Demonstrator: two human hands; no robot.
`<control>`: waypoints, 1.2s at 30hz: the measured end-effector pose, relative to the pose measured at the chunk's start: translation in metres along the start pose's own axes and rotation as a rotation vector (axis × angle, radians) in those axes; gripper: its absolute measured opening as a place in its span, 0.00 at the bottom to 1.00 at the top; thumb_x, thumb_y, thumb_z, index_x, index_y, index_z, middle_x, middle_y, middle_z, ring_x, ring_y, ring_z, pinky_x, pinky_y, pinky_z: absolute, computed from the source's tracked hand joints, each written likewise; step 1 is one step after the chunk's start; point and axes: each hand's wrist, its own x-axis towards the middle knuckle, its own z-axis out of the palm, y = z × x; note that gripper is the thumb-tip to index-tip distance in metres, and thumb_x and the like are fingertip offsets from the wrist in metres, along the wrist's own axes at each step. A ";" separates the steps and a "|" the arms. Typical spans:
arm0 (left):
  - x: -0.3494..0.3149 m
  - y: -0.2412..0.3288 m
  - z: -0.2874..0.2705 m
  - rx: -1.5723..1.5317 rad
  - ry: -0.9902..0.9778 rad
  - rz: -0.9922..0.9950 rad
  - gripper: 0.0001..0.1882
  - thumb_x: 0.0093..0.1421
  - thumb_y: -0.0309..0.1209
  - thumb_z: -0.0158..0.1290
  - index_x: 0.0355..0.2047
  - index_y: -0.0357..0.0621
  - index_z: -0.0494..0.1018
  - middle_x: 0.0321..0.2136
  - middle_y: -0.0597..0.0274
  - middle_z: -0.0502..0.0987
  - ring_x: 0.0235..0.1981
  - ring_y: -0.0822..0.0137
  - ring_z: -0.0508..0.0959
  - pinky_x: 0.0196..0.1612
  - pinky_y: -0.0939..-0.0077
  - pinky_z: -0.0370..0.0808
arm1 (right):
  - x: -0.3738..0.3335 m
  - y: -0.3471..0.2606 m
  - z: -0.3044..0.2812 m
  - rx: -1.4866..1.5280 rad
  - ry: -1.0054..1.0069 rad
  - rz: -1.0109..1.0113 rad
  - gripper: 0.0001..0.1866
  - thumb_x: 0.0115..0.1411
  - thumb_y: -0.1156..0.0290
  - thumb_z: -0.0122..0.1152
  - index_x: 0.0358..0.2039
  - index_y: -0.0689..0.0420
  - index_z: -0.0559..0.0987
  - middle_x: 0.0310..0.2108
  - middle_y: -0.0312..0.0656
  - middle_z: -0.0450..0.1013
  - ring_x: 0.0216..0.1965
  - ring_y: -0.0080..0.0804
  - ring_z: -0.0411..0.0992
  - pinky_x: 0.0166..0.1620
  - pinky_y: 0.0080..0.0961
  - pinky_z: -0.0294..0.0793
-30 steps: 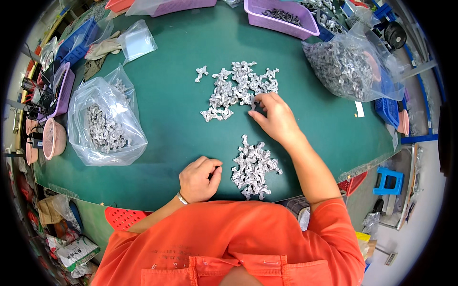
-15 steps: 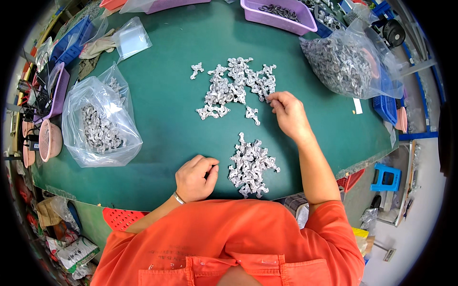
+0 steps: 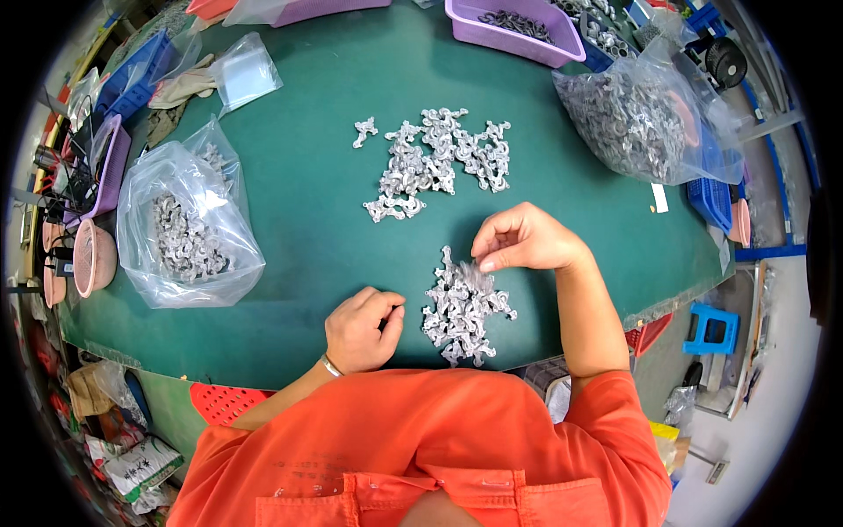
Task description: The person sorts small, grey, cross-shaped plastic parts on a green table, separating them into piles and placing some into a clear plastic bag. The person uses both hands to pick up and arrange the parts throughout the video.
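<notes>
Grey metal part (image 3: 475, 278), blurred, is pinched by the fingers (image 3: 486, 263) of our right hand (image 3: 534, 241) at the near pile (image 3: 465, 318); the part lying alone before is gone from between the piles. Our left hand (image 3: 360, 332) rests curled; whether gripping, we cannot tell. Faded print (image 3: 316, 467) marks our orange shirt (image 3: 395, 417).

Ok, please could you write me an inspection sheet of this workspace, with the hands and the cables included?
Surface: broad green tabletop, rough edge at lower right.
Parts: pile of silvery-grey branched metal pieces near the body; larger cluster of similar pieces beyond; single silvery-grey piece apart.
Clutter: clear plastic bag at left, clear plastic bag at right, both holding grey pieces; lilac plastic basket with dark pieces.
Grip: right hand over the near pile, blurred piece just below, held or released unclear; left hand loosely curled left of the pile, nothing seen in it.
Cables: dark tangle of cables at far left.
Surroundings: blue plastic stool on the floor at right.
</notes>
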 end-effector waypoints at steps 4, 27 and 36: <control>0.002 0.000 0.002 -0.008 0.000 0.008 0.04 0.52 0.24 0.59 0.30 0.45 0.78 0.21 0.65 0.74 0.20 0.65 0.75 0.24 0.73 0.71 | 0.038 -0.008 0.024 -0.701 0.620 -0.287 0.16 0.49 0.70 0.74 0.38 0.58 0.80 0.31 0.41 0.71 0.33 0.37 0.73 0.39 0.33 0.75; 0.002 -0.002 0.003 -0.014 0.018 0.044 0.05 0.51 0.22 0.60 0.30 0.44 0.78 0.20 0.64 0.73 0.18 0.66 0.72 0.21 0.74 0.68 | 0.004 0.005 0.042 -1.066 0.740 -0.037 0.17 0.51 0.65 0.70 0.40 0.58 0.79 0.35 0.47 0.73 0.42 0.46 0.74 0.47 0.41 0.75; 0.003 -0.002 0.003 -0.022 0.024 0.062 0.06 0.51 0.21 0.60 0.30 0.43 0.78 0.20 0.63 0.73 0.17 0.67 0.70 0.21 0.75 0.67 | -0.008 -0.001 0.026 -0.787 0.753 -0.008 0.08 0.54 0.76 0.65 0.34 0.64 0.79 0.34 0.49 0.77 0.33 0.37 0.77 0.37 0.31 0.77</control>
